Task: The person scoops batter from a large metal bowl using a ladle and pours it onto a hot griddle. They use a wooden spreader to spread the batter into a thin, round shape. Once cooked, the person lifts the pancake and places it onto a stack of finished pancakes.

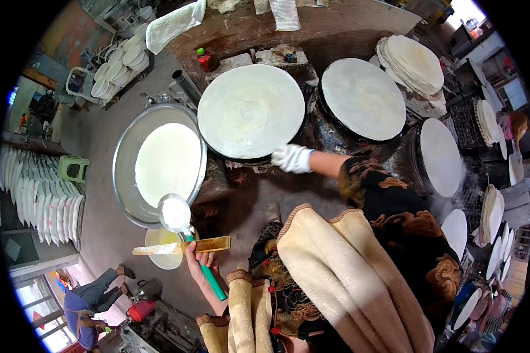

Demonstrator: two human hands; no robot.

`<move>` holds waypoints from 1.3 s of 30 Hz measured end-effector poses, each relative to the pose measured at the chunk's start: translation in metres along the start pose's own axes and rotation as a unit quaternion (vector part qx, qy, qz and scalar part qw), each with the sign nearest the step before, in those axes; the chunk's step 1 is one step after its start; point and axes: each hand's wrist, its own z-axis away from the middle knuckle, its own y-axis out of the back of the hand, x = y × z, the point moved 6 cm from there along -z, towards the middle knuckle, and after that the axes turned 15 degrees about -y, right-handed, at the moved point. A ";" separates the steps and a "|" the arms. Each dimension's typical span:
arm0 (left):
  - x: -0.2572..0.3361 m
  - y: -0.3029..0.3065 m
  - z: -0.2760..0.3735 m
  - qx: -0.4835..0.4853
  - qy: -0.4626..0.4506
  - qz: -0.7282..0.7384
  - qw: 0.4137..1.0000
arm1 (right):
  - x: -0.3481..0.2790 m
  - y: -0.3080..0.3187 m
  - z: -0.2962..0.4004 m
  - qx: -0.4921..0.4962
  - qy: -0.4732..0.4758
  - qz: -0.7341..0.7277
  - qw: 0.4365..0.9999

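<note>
My bare left hand (203,259) grips two tools together: a metal ladle (175,213) with a green handle, and a flat wooden scraper (212,244) smeared with white batter. White batter fills the ladle's bowl, which is over the near rim of a large metal basin (123,176). Pale liquid batter (170,161) lies in that basin. My right hand (293,159), in a white knit glove, is at the near edge of a round griddle covered by a wet-looking batter sheet (251,110). Its blurred fingers hide whether they pinch anything.
Right of this griddle, a second one carries a pale sheet (363,99); a third sheet (441,156) lies beyond, near steam. Stacked round sheets (413,64) stand behind. Below the basin is a tub (164,260) of yellowish liquid. A person (81,315) bends at lower left.
</note>
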 end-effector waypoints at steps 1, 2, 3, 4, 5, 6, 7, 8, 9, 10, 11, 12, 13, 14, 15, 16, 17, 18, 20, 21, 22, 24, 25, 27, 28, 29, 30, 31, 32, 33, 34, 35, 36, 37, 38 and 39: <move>-0.005 -0.004 0.003 -0.010 0.003 0.005 1.000 | 0.029 0.011 0.016 -0.029 -0.076 0.011 0.997; -0.009 -0.017 0.010 -0.010 0.003 0.021 1.000 | 0.057 0.021 0.031 -0.057 -0.149 0.023 0.987; -0.019 -0.028 0.014 -0.013 0.013 0.035 0.999 | 0.085 0.030 0.056 -0.126 -0.283 0.057 0.949; -0.026 -0.035 0.022 0.013 0.022 0.014 1.000 | 0.091 0.049 0.073 -0.147 -0.322 0.123 0.927; -0.019 -0.040 0.024 0.002 0.028 -0.041 0.999 | 0.095 0.069 0.090 -0.176 -0.371 0.190 0.892; -0.024 -0.042 0.027 -0.009 0.024 -0.091 0.996 | 0.092 0.081 0.088 -0.179 -0.404 0.107 0.891; -0.028 -0.051 0.025 -0.023 0.044 -0.089 0.995 | 0.093 0.092 0.095 -0.180 -0.456 0.027 0.871; -0.031 -0.055 0.026 -0.028 0.059 -0.086 0.994 | 0.082 0.093 0.096 -0.157 -0.426 0.004 0.891; -0.035 -0.060 0.032 -0.021 0.096 -0.028 0.995 | 0.069 0.087 0.098 -0.140 -0.424 -0.020 0.895; -0.035 -0.054 0.033 -0.036 0.129 -0.011 0.991 | 0.044 0.089 0.105 -0.135 -0.433 -0.023 0.891; -0.033 -0.053 0.039 -0.044 0.149 0.009 0.988 | 0.021 0.083 0.128 -0.106 -0.460 -0.084 0.878; -0.027 -0.074 0.053 -0.083 0.137 -0.032 0.987 | -0.002 0.078 0.150 -0.074 -0.483 -0.145 0.860; -0.032 -0.088 0.059 -0.077 0.130 -0.057 0.987 | -0.027 0.073 0.175 -0.038 -0.504 -0.204 0.838; -0.038 -0.101 0.066 -0.073 0.126 -0.084 0.986 | -0.048 0.048 0.216 -0.072 -0.532 -0.241 0.809; -0.040 -0.104 0.068 -0.061 0.114 -0.105 0.986 | -0.072 0.038 0.255 -0.083 -0.537 -0.260 0.798; -0.048 -0.102 0.059 -0.102 0.173 -0.049 0.978 | -0.096 0.031 0.294 -0.092 -0.543 -0.279 0.787; -0.049 -0.104 0.060 -0.110 0.176 -0.075 0.975 | -0.114 -0.011 0.333 -0.165 -0.532 -0.284 0.781; -0.058 -0.114 0.063 -0.116 0.177 -0.098 0.973 | -0.132 -0.046 0.378 -0.270 -0.571 -0.281 0.723; -0.061 -0.129 0.072 -0.097 0.145 -0.131 0.976 | -0.162 -0.079 0.445 -0.293 -0.527 -0.301 0.739; -0.061 -0.131 0.077 -0.099 0.149 -0.117 0.977 | -0.165 -0.095 0.470 -0.308 -0.528 -0.300 0.732; -0.058 -0.129 0.083 -0.097 0.149 -0.102 0.979 | -0.165 -0.108 0.485 -0.297 -0.556 -0.280 0.724; -0.073 -0.136 0.103 -0.129 0.152 -0.101 0.975 | -0.160 -0.135 0.522 -0.184 -0.634 -0.240 0.712; -0.084 -0.126 0.106 -0.107 0.128 -0.150 0.975 | -0.154 -0.063 0.475 -0.133 -0.608 -0.282 0.730; -0.078 -0.112 0.109 -0.090 0.139 -0.120 0.979 | -0.135 0.054 0.363 -0.123 -0.544 -0.350 0.753; -0.076 -0.106 0.100 -0.086 0.153 -0.118 0.977 | -0.119 0.076 0.318 -0.151 -0.524 -0.372 0.751; -0.073 -0.106 0.091 -0.103 0.165 -0.088 0.977 | -0.122 0.080 0.272 -0.164 -0.522 -0.527 0.650; -0.065 -0.097 0.084 -0.113 0.149 -0.092 0.978 | -0.122 0.087 0.221 -0.180 -0.519 -0.652 0.522; -0.054 -0.081 0.076 -0.123 0.135 -0.075 0.980 | -0.136 0.110 0.163 -0.213 -0.428 -0.663 0.576; -0.047 -0.071 0.059 -0.116 0.118 -0.095 0.982 | -0.146 0.136 0.105 -0.231 -0.338 -0.670 0.619; -0.055 -0.068 0.050 -0.114 0.103 -0.156 0.976 | -0.157 0.146 0.069 -0.246 -0.255 -0.617 0.703; -0.054 -0.055 0.038 -0.105 0.077 -0.178 0.975 | -0.169 0.156 0.035 -0.235 -0.165 -0.560 0.777; -0.054 -0.050 0.023 -0.101 0.060 -0.200 0.973 | -0.186 0.161 0.001 -0.257 -0.160 -0.481 0.823; -0.047 -0.053 0.008 -0.101 0.035 -0.244 0.964 | -0.199 0.170 -0.032 -0.273 -0.155 -0.396 0.863; -0.044 -0.047 -0.009 -0.093 0.019 -0.243 0.965 | -0.209 0.174 -0.060 -0.349 -0.215 -0.321 0.854; -0.039 -0.051 -0.029 -0.106 0.019 -0.208 0.972 | -0.207 0.160 -0.082 -0.293 -0.221 -0.391 0.844; -0.029 -0.052 -0.047 -0.108 0.018 -0.172 0.979 | -0.210 0.145 -0.108 -0.244 -0.217 -0.461 0.825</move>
